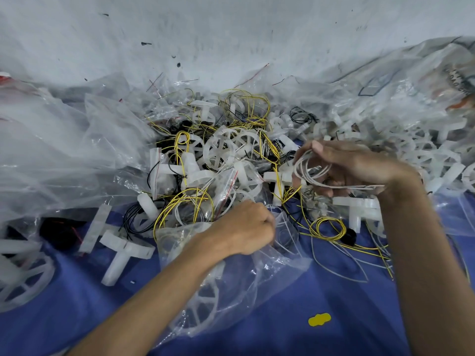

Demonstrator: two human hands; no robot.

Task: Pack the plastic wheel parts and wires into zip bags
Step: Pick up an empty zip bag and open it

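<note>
Gripping mouth of clear zip bag [270, 268] with left hand [244, 227], fingers curled tight on plastic. Inside bag, flat on blue counter [334, 291]: white spoked wheel [203, 301], seemingly with thin wire beside it, too blurred to confirm. Holding coil of white wire [312, 168] in right hand [359, 168], up and right of bag mouth, fingers clamped round loops. Beyond both hands: heap of wheels and yellow wires [221, 150]. Left of bag: T-shaped plastic piece [120, 255].

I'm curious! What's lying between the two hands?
In the head view, a white cross part and yellow wires lie between left hand and right hand.
</note>
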